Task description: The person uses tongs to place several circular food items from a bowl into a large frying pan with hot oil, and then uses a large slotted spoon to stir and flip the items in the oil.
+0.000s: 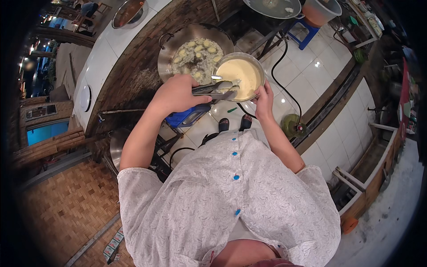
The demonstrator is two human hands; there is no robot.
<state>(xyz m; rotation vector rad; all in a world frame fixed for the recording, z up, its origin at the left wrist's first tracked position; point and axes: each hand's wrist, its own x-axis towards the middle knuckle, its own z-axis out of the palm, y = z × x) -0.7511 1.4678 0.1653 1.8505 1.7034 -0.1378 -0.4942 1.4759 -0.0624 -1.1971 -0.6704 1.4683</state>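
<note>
My left hand grips a pair of metal tongs, their tips in a bowl of pale yellow batter. Between the tips is a batter-coated piece. With my right hand I hold the metal bowl by its right rim, fingers curled around the edge. The bowl overlaps the right side of a large metal wok. Inside the wok, several pale green-yellow rounds float in bubbling oil. My left hand covers part of the wok's near edge.
A brick ledge topped with white tiles carries a metal bowl of reddish food and a white round dish. Blue plastic stools stand low. A black hose runs to a green gas cylinder. Another pan holds cloudy liquid.
</note>
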